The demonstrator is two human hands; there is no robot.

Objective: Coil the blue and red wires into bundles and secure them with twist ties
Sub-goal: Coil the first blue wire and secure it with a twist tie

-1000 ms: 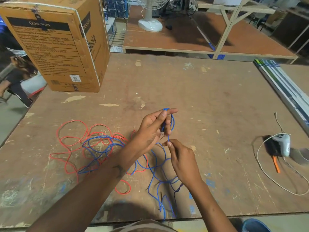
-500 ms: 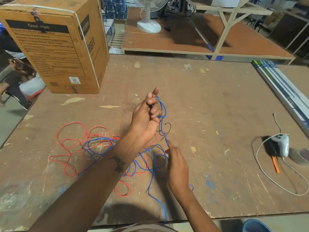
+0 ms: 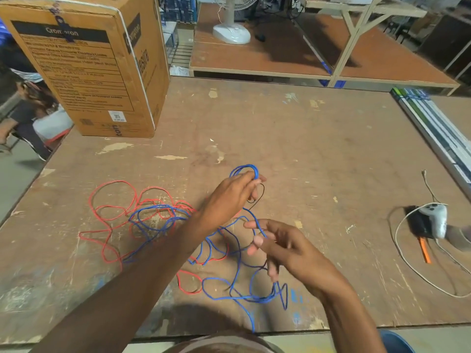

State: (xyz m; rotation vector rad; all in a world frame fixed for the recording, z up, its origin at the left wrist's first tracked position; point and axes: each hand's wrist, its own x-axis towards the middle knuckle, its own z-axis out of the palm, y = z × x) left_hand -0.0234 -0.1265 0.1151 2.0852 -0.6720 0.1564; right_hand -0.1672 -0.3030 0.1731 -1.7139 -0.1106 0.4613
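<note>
box (image 3: 86,64) back-left on table (image 3: 293,138), wires (image 3: 153,220) front

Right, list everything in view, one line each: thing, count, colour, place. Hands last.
blue wire: 1, blue, mid-table tangle, small coil in left hand
red wire: 1, red, loose on table, left
tie: 1, black, by left hand
box: 1, brown, far left
table: 1, brown
controller: 1, white, right
cord: 1, white, right
fan: 1, white, behind
left hand: grips coil
right hand: fingers spread, blue wire running over them
</note>
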